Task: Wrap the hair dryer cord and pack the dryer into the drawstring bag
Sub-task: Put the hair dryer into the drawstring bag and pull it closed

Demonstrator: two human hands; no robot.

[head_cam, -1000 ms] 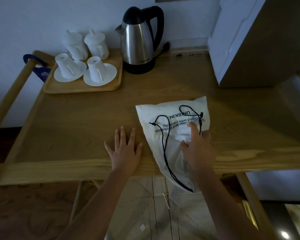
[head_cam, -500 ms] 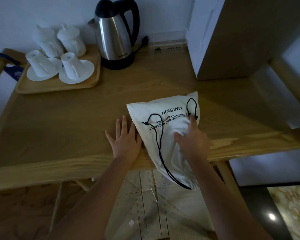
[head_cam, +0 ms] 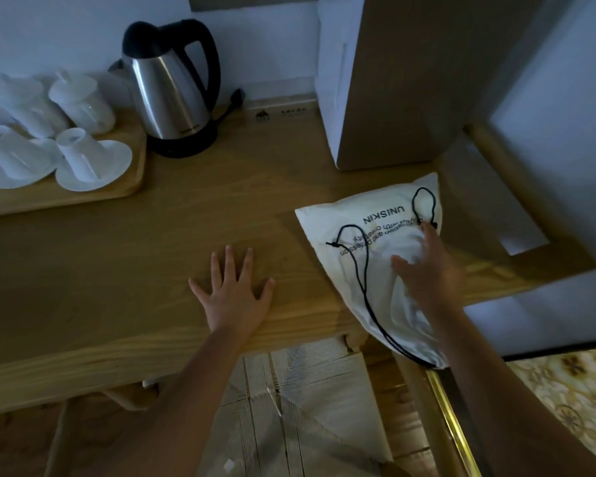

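A white drawstring bag point(head_cam: 369, 270) lies on the wooden surface point(head_cam: 117, 270), its lower end hanging over the front edge — black cords point(head_cam: 362, 270) looped across it. The right hand point(head_cam: 427, 273) rests on the bag, fingers spread; the left hand point(head_cam: 234, 294) lies flat beside it. Behind: a steel kettle point(head_cam: 167, 94) and a tray point(head_cam: 83, 194) with 4 white cups point(head_cam: 80, 153).

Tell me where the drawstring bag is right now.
In the head view, the white drawstring bag lies at the right of the wooden table, its lower end hanging over the front edge, under the right hand and right of the flat left hand.
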